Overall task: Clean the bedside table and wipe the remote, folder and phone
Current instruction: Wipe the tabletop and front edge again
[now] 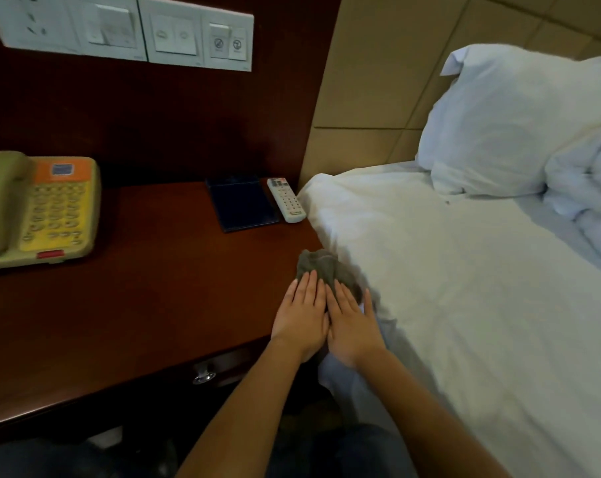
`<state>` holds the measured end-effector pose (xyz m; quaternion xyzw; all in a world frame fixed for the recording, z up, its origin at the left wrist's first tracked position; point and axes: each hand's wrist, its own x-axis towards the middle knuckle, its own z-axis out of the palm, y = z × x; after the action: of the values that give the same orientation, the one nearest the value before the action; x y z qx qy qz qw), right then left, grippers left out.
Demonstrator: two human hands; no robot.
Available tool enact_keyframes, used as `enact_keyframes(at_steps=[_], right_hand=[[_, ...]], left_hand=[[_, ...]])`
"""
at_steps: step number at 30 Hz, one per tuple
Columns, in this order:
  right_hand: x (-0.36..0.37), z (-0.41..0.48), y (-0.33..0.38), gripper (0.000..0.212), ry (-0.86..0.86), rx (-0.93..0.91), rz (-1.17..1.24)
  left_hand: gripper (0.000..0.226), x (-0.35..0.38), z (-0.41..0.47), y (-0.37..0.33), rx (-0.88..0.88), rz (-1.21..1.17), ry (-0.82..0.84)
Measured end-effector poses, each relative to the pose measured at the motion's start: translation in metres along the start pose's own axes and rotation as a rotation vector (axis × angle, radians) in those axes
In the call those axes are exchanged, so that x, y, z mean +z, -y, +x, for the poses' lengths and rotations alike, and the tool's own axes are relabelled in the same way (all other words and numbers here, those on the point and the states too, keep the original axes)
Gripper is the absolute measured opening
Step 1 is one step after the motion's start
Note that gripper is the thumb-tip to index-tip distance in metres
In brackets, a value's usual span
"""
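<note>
A head-worn camera looks down on a dark red-brown wooden bedside counter [154, 288] standing against a bed [464, 288] made up in white linen. The person's left hand [301, 319] and right hand [352, 326] lie side by side, touching, at the counter's front corner nearest the bed. Both sets of fingers [307, 284] are straight and flat, clenching nothing, and press down on a crumpled grey cloth [321, 267] that bunches out just ahead of the fingertips and spills towards the bed's edge. Straight ahead of the fingers, near the back wall, a dark blue folder [244, 205] lies flat with a white remote [287, 200] just beside it on the bed side. Well off to the left of the fingers sits a beige phone [40, 208] with a yellow keypad, its handset on the cradle. Below the wrists a drawer handle [204, 376] shows in the counter's front. The step in hand appears to be wiping the counter top itself, at its bed-side corner. The next move probably calls for pushing the cloth left across the bare wood, keeping it flat under the palms, then gathering it in one hand to wipe the remote, folder and phone in turn.
</note>
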<state>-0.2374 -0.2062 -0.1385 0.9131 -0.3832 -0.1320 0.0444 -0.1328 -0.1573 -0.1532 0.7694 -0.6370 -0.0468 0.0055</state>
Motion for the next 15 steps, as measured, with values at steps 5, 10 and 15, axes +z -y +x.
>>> enact_keyframes(at_steps=[5, 10, 15], right_hand=[[-0.017, 0.016, -0.027, 0.059, 0.091, 0.046, 0.142], [-0.022, 0.053, -0.029, 0.055, 0.065, 0.082, 0.177], [-0.031, 0.075, 0.007, 0.063, 0.061, 0.145, 0.049]], left_hand=[[0.058, -0.008, 0.032, -0.01, 0.007, -0.034, 0.028], [0.057, -0.015, 0.062, -0.001, -0.009, -0.053, 0.068], [0.058, -0.022, 0.063, 0.034, -0.073, -0.03, 0.097]])
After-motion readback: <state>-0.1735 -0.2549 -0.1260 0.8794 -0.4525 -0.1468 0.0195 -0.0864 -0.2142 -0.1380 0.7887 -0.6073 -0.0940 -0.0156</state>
